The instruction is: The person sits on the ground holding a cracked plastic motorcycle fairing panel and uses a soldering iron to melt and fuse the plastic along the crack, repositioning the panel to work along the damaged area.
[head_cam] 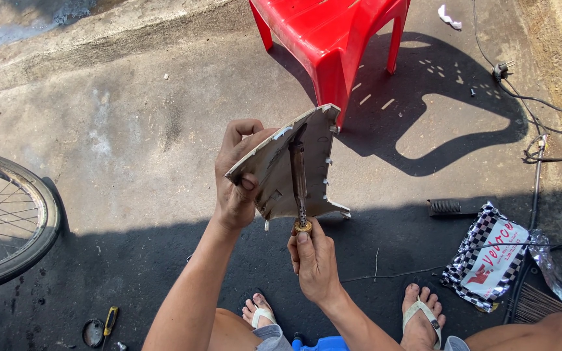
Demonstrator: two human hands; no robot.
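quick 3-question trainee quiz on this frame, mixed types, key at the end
1. True or false: the left hand grips the grey plastic panel by its edge.
2. Where does the tip of the soldering iron in the right hand point? A) at the panel's inner face B) at the red plastic chair C) at the spoked wheel
3. Fill in: the yellow-handled screwdriver lies on the ground near the person's ____ arm.

Key: 1 true; 2 A; 3 left

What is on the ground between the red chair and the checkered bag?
Mostly bare concrete with the red chair's shadow; a dark ribbed bar lies just before the checkered bag, in the head view.
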